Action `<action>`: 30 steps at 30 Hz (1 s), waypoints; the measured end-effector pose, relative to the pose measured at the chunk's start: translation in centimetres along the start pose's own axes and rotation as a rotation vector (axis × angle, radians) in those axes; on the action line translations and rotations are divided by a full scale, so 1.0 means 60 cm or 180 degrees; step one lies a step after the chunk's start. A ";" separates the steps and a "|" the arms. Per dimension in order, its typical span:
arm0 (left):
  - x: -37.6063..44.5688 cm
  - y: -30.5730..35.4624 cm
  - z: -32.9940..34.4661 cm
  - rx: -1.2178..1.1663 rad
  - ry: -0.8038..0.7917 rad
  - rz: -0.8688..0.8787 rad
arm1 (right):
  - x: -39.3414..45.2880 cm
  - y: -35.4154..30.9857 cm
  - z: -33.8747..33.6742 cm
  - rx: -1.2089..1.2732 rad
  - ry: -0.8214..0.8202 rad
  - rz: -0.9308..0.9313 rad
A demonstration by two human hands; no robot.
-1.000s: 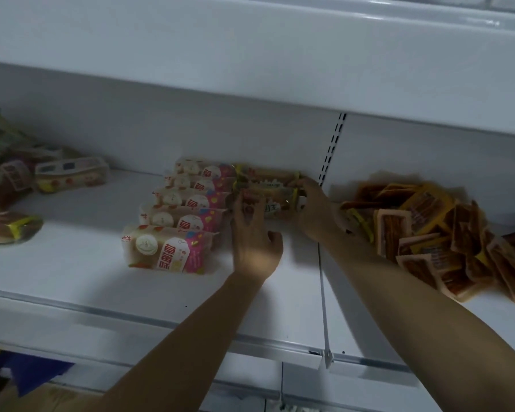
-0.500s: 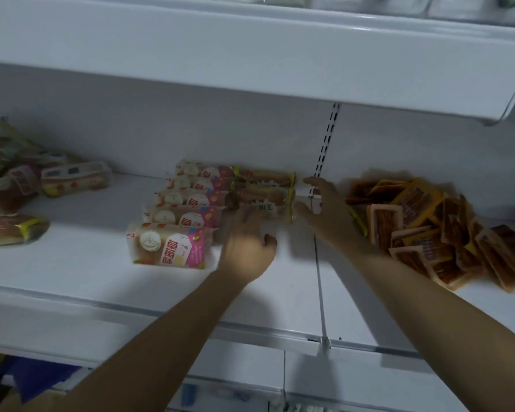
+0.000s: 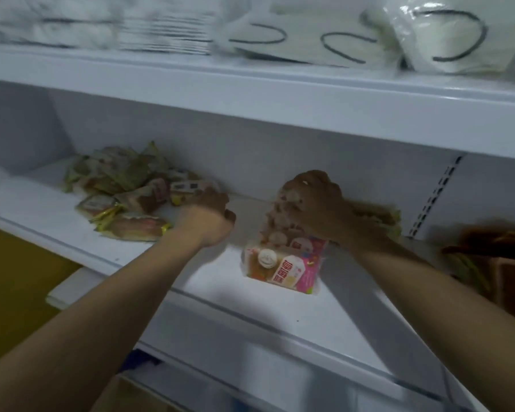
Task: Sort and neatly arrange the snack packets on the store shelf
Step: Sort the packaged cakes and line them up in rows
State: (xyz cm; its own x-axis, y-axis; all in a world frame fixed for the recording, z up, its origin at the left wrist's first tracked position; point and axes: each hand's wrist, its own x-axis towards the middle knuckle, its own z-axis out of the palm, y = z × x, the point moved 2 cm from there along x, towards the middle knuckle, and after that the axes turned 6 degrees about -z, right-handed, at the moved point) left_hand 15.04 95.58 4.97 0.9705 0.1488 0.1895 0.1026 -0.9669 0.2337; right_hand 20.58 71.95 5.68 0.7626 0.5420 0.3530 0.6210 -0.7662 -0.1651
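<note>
Left hand (image 3: 208,217): fingers curled, reaching left toward loose packets (image 3: 125,197); grip on any packet not discernible through motion blur. Right hand (image 3: 315,203): fingers curled down over far end of pink packet row (image 3: 283,254), resting on top of it; pinching or merely pressing cannot be told.

Pink packet row: centre of white shelf (image 3: 191,295), running near to far, nearest packet sharp, farther ones blurred under right hand. Loose packets: untidy heap at left, far side of shelf, yellow-edged ones nearest the shelf lip. Brown packets (image 3: 494,254): heaped at right edge, beyond the slotted upright (image 3: 434,197). Upper shelf (image 3: 250,93): white wrapped goods (image 3: 428,34) with dark curved markings, blurred.
</note>
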 end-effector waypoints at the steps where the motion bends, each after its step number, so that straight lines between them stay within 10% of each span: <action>1: 0.004 -0.040 0.000 0.0038 -0.0008 -0.0053 | 0.023 -0.031 0.013 0.0020 -0.0108 -0.0031; 14: 0.055 -0.409 0.013 0.0490 -0.1253 0.0523 | 0.187 -0.297 0.246 0.1258 -0.1065 0.0085; 19: 0.079 -0.399 0.011 0.0409 -0.0308 0.0934 | 0.184 -0.321 0.274 0.2961 -0.0522 0.1350; 24: 0.088 -0.329 -0.010 -0.0689 0.0803 0.1688 | 0.154 -0.288 0.223 0.4045 0.0804 0.2290; 30: 0.081 -0.241 -0.014 -0.3857 -0.0670 0.0051 | 0.084 -0.226 0.135 0.3298 0.1304 0.2158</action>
State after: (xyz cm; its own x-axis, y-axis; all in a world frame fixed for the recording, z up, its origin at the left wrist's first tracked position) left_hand 18.09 110.44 3.34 0.9976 -0.0062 0.0692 -0.0694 -0.1342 0.9885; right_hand 17.46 87.84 2.24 0.9812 -0.1299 0.1428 0.1268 -0.1237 -0.9842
